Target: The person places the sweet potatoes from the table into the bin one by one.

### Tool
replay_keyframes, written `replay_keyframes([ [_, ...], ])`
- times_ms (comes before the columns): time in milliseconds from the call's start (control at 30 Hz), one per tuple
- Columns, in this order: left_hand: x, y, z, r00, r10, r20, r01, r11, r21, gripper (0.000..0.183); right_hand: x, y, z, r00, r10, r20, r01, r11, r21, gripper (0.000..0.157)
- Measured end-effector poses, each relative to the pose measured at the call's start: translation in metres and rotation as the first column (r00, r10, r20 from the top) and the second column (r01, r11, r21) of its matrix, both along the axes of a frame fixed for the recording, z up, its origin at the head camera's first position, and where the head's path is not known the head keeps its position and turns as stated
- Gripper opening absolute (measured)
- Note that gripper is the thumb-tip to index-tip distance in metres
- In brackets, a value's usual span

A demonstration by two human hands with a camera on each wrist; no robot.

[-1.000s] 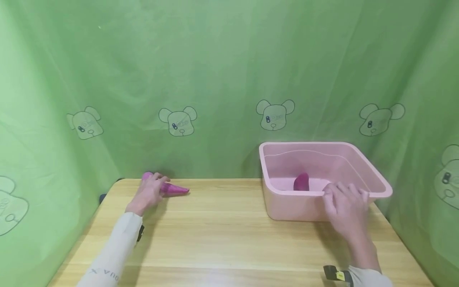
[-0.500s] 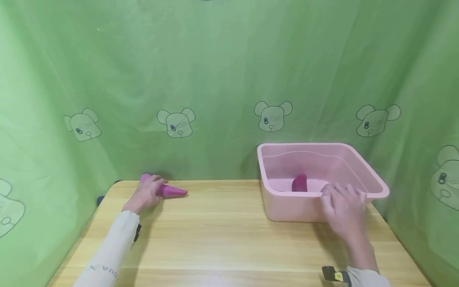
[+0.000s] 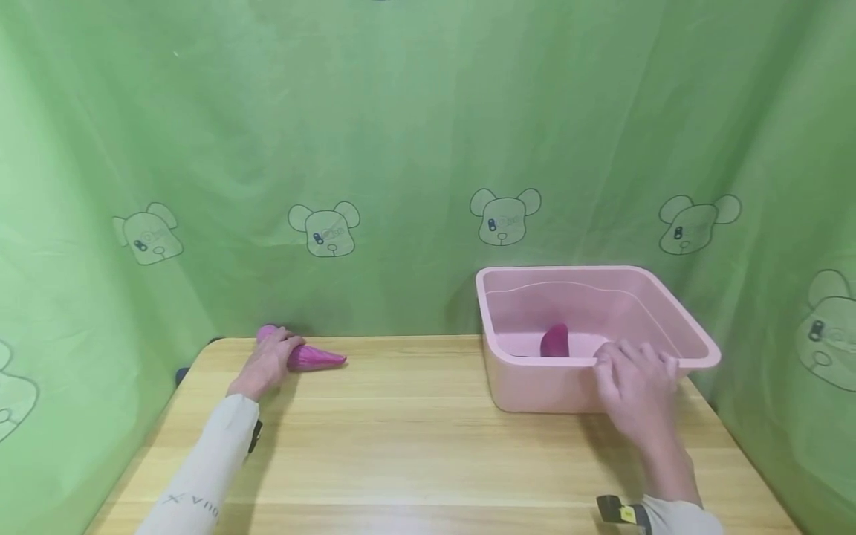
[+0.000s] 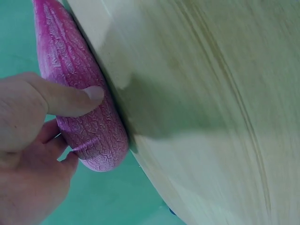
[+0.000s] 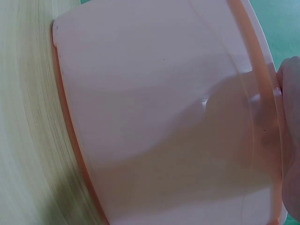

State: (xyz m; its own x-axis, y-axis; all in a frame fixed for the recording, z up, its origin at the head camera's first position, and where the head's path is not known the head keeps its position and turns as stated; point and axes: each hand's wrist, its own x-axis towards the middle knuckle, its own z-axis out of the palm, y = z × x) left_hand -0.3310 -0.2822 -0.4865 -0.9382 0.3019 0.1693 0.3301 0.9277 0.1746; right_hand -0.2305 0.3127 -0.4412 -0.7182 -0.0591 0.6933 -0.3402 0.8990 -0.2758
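At the table's far left edge in the head view lies a wrinkled magenta-purple sweet potato, its pointed end to the right. My left hand grips its thicker part from above; in the left wrist view the thumb lies across one side of the sweet potato and fingers show on the other. On the right, my right hand holds the near rim of a pink plastic tub, fingers hooked over it. The right wrist view shows the tub's outer wall and part of that hand.
Inside the tub a dark magenta piece shows, its lower part hidden by the near wall. A wooden table carries everything. Green curtain with bear-head prints closes off the back and sides.
The left hand's fingers have settled closer around the sweet potato, which stays on the table. My right hand stays on the tub rim. The head view has shifted slightly.
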Motion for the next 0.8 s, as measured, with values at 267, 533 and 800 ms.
replay_keyframes([
  [267,0.0006,-0.0011,-0.004,0.999,0.0,-0.051,0.001,1.0,0.011,0.065,-0.0005,-0.0002,0.0006,1.0,0.002,-0.012,-0.002,1.0,0.0,0.023],
  [533,0.0031,-0.0062,-0.0072,0.998,0.011,-0.062,-0.012,1.0,-0.02,0.059,-0.001,-0.0015,-0.0005,1.0,0.0,-0.011,0.0,1.0,0.003,0.022],
  [800,0.0065,-0.0056,0.0005,0.997,0.03,-0.064,-0.033,0.999,-0.044,0.058,-0.0021,0.0004,-0.0012,1.0,-0.002,-0.019,0.002,1.0,0.0,0.022],
])
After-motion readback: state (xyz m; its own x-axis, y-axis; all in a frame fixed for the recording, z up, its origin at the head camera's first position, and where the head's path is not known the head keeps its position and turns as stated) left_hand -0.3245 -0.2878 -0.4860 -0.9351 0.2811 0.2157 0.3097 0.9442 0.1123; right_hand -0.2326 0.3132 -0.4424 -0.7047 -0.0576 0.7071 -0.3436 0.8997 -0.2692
